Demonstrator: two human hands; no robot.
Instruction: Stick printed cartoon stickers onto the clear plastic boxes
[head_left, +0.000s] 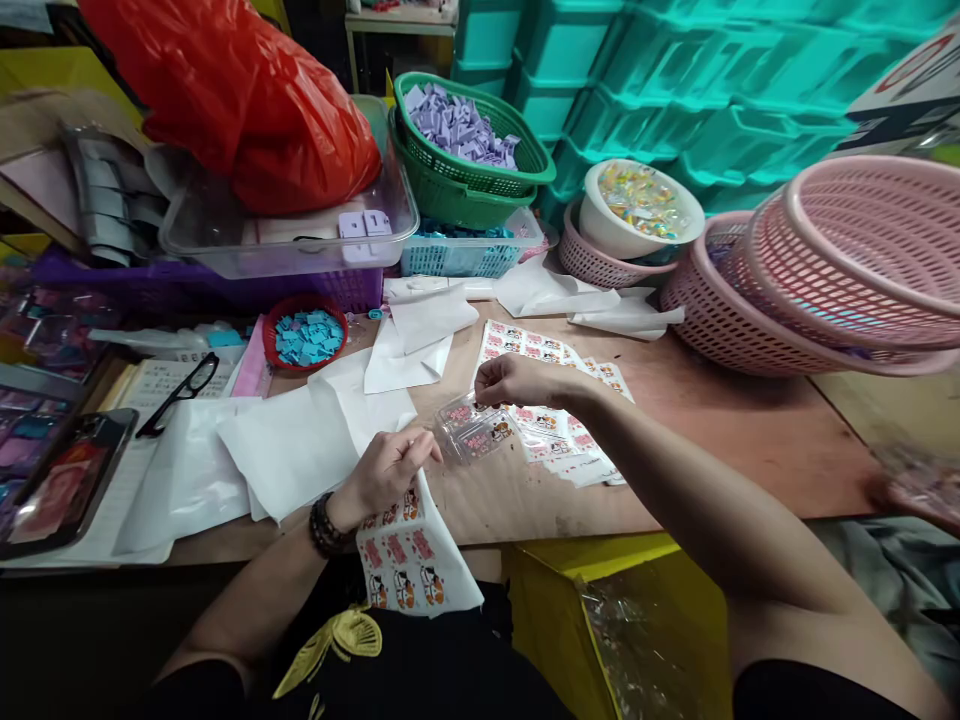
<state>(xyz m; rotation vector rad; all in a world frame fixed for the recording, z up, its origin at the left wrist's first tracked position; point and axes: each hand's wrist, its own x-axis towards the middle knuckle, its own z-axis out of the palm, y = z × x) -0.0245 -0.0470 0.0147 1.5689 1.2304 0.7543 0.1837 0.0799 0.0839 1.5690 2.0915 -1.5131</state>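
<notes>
My left hand (390,472), closed, grips the top of a sticker sheet (420,560) with rows of pink and cat-like designs. The sheet hangs over the table's front edge against my dark top. On the table between my hands lies a clear plastic case (472,432) with pink and orange designs on it. My right hand (517,382) is over its far edge, fingers pinched together; whatever they hold is too small to make out. Beneath and behind my right wrist lie more sticker sheets (536,345), overlapping in a loose pile.
White backing papers (300,455) cover the left of the table, near glasses (180,393) and a phone (67,480). A red bowl (306,335) holds blue pieces. Green baskets (472,185), a white bowl (641,210) and pink baskets (750,290) stand behind. Below hangs a yellow container (547,610).
</notes>
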